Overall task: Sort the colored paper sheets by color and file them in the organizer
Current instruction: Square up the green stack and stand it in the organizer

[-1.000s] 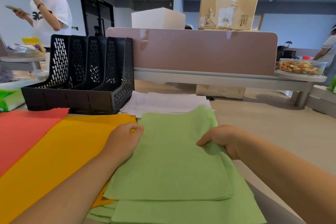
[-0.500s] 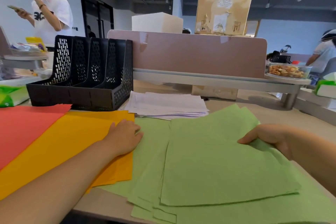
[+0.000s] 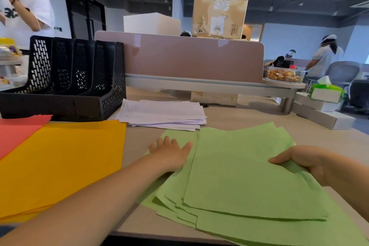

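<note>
A fanned stack of green sheets point(image 3: 245, 173) lies on the desk in front of me. My left hand point(image 3: 169, 155) rests flat with straight fingers on the left edge of the green stack. My right hand point(image 3: 305, 162) pinches the right edge of the green sheets, thumb on top. An orange stack point(image 3: 60, 164) lies to the left, apart from the green one. A red sheet pile point(image 3: 18, 130) sits at the far left, partly under the orange. A black mesh organizer point(image 3: 65, 78) with several slots stands behind them.
A pile of white papers point(image 3: 165, 115) lies between the organizer and the green sheets. A pink desk divider point(image 3: 191, 58) runs along the back. Tissue box point(image 3: 327, 92) and snack container point(image 3: 285, 75) sit at right. One person stands at the far left, another at the far right.
My left hand has moved from the orange stack onto the green sheets. The green stack has shifted right, off the orange stack, and fanned out. My right hand moved right with it.
</note>
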